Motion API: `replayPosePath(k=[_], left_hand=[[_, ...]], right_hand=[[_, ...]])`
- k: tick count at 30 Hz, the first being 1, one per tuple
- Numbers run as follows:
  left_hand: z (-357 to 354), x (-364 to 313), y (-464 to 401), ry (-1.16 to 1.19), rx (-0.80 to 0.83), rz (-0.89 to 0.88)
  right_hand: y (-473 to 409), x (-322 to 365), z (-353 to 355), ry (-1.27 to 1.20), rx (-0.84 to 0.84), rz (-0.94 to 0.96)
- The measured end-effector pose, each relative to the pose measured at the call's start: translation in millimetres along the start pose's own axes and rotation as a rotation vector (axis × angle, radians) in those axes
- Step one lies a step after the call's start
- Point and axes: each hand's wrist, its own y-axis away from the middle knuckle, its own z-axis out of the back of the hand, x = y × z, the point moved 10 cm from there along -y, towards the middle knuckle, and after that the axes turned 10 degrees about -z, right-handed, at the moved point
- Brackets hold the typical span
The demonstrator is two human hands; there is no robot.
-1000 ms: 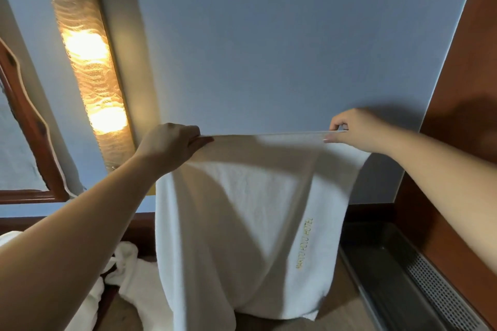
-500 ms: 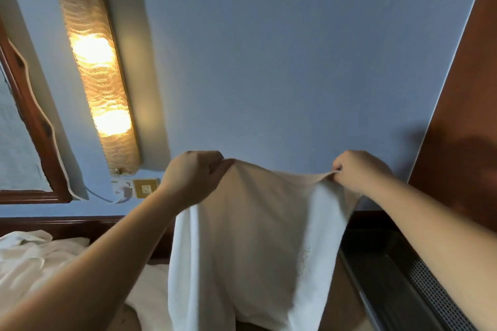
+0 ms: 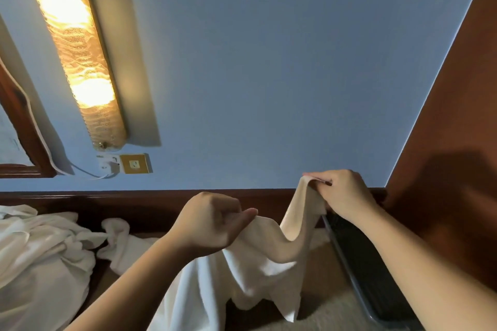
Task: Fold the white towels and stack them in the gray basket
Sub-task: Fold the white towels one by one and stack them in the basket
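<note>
A white towel (image 3: 252, 271) hangs slack between my two hands, low in the head view. My left hand (image 3: 212, 223) grips its upper edge at the left, fingers curled, thumb pointing right. My right hand (image 3: 341, 193) pinches the other top corner a little higher and to the right. The cloth sags in a loop between them and drapes down toward the floor. The gray basket (image 3: 368, 269) lies at the lower right, dark inside, partly hidden by my right forearm.
More white towels (image 3: 40, 255) lie heaped at the lower left. A dark wooden rail (image 3: 134, 204) runs along the blue wall. A lit wall lamp (image 3: 78, 56), a socket (image 3: 134, 163) and a wooden panel (image 3: 457, 142) at right surround the spot.
Both hands have dropped lower and come closer together, so the towel's taut top edge has gone slack and sags. The view has tilted down, showing more of the towel heap.
</note>
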Motion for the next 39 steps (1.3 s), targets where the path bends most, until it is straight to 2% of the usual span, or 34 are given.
replayPosePath(k=[5, 9, 11, 14, 16, 23, 26, 28, 31, 32, 36, 39], left_hand=[[1.2, -5.7, -2.3, 0.054, 0.037, -0.017], [-9.9, -19.5, 1.5, 0.138, 0.194, -0.023], [-7.7, -21.5, 2.8, 0.157, 0.209, -0.021], [3.4, -11.0, 0.7, 0.131, 0.16, 0.023], [14.3, -3.8, -2.8, 0.122, 0.11, 0.061], [59.5, 2.7, -18.1, 0.016, -0.095, 0.098], [71.6, 3.1, -24.3, 0.008, -0.157, 0.171], [74.4, 4.7, -27.3, 0.048, -0.191, 0.251], [73.1, 0.6, -30.9, 0.068, -0.214, 0.312], [72.4, -1.9, -31.9, 0.066, -0.216, 0.311], [74.9, -3.6, -28.5, 0.046, -0.202, 0.276], [67.9, 8.6, -15.8, 0.047, -0.129, 0.249]], right_hand=[[13.4, 18.6, -18.5, -0.149, 0.078, 0.044], [23.7, 24.5, -30.9, -0.09, 0.09, 0.028], [30.3, 28.8, -39.4, 0.004, 0.11, 0.07], [41.1, 42.1, -51.5, 0.134, 0.079, 0.169], [43.8, 48.0, -55.9, 0.134, 0.039, 0.187], [50.7, 60.6, -72.0, -0.315, 0.291, -0.046], [60.4, 80.9, -72.6, -0.46, 0.377, -0.048], [68.2, 97.1, -72.0, -0.397, 0.409, 0.01], [76.0, 116.2, -71.0, 0.045, 0.255, 0.134], [77.8, 123.1, -69.2, 0.125, 0.182, 0.176], [72.1, 124.3, -49.9, 0.011, 0.026, 0.204], [63.2, 117.4, -24.7, 0.009, -0.053, 0.216]])
